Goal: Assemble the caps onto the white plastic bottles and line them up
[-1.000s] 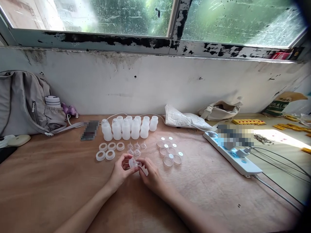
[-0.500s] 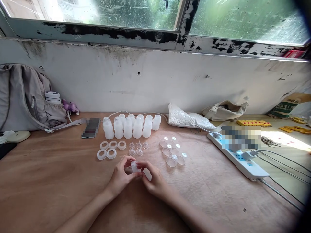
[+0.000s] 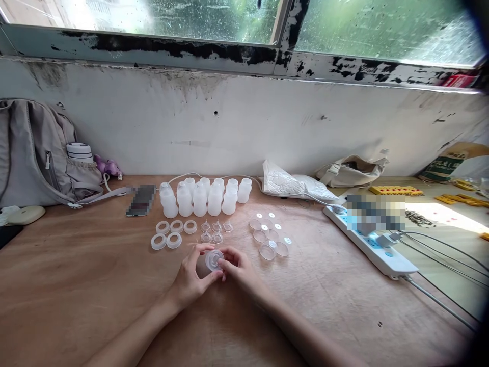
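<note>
Between my two hands is a translucent bottle collar ring with a clear nipple seated inside it, its face turned toward me. My left hand grips the rim from the left with fingers and thumb. My right hand pinches the right side, its thumb against the nipple's face. Just beyond lie several loose collar rings and, beside them, several clear nipples. Farther right are clear round caps with small white discs. Frosted baby bottles stand in rows behind these parts.
A phone lies left of the bottles, near a grey backpack. On the right, a white power strip carries plugs and cables. A white plastic package and a beige bag rest against the wall.
The collar ring has turned from edge-on to face me. My right hand has closed in on it, its thumb now on the nipple; my left hand keeps its grip.
</note>
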Demonstrator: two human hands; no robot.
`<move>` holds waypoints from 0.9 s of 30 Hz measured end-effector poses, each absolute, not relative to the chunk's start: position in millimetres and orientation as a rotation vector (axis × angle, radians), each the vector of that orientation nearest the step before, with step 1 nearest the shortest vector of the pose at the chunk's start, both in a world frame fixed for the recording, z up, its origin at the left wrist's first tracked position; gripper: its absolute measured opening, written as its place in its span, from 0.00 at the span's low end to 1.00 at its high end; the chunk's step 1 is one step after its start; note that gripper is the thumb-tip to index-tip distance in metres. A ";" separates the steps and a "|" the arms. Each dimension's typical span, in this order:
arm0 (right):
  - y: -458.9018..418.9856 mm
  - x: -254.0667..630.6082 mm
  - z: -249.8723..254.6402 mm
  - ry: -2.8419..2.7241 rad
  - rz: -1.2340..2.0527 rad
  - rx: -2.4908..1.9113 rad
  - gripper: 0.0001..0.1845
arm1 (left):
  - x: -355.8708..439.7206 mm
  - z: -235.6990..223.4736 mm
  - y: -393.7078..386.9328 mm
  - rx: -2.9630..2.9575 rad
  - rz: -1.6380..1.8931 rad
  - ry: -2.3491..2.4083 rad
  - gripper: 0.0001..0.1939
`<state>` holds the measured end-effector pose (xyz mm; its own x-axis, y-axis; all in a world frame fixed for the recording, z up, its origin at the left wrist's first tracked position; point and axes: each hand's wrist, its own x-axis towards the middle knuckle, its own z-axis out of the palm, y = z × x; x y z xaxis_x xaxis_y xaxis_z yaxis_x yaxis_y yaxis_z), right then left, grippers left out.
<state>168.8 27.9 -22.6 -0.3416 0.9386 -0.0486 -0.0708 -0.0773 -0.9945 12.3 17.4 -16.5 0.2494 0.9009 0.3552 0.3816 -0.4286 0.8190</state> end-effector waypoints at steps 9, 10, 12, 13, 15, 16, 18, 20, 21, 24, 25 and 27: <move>19.8 169.4 -12.4 -1.700 0.992 -1.155 0.07 | 14.6 -9.9 18.9 1.872 0.983 1.313 0.09; 19.4 169.4 -12.0 -1.715 0.977 -1.162 0.07 | 14.8 -9.8 18.4 1.852 0.972 1.310 0.08; 18.7 169.5 -11.4 -1.735 0.966 -1.179 0.07 | 15.2 -10.3 17.0 1.823 0.962 1.301 0.07; 18.5 169.5 -11.2 -1.741 0.961 -1.189 0.06 | 15.5 -10.9 16.3 1.812 0.960 1.295 0.07; 18.3 169.2 -10.5 -1.750 0.938 -1.213 0.05 | 16.1 -12.5 15.0 1.798 0.959 1.287 0.05; 18.3 168.8 -10.2 -1.754 0.918 -1.224 0.04 | 16.5 -13.5 14.4 1.796 0.959 1.288 0.05; 18.1 167.5 -9.6 -1.762 0.883 -1.239 0.04 | 17.6 -15.4 13.5 1.800 0.959 1.301 0.03; 17.3 165.4 -9.6 -1.768 0.871 -1.252 0.03 | 18.7 -17.0 12.9 1.821 0.954 1.323 0.02; 16.8 164.1 -9.8 -1.771 0.870 -1.259 0.03 | 19.3 -17.6 12.7 1.837 0.949 1.334 0.02; 15.1 160.9 -11.7 -1.778 0.872 -1.283 0.02 | 20.2 -17.9 12.4 1.885 0.928 1.357 0.03; 14.8 160.1 -12.7 -1.780 0.874 -1.287 0.03 | 20.3 -17.6 12.5 1.895 0.921 1.361 0.04; 14.7 159.3 -14.5 -1.780 0.877 -1.290 0.03 | 20.1 -16.8 13.0 1.906 0.907 1.362 0.04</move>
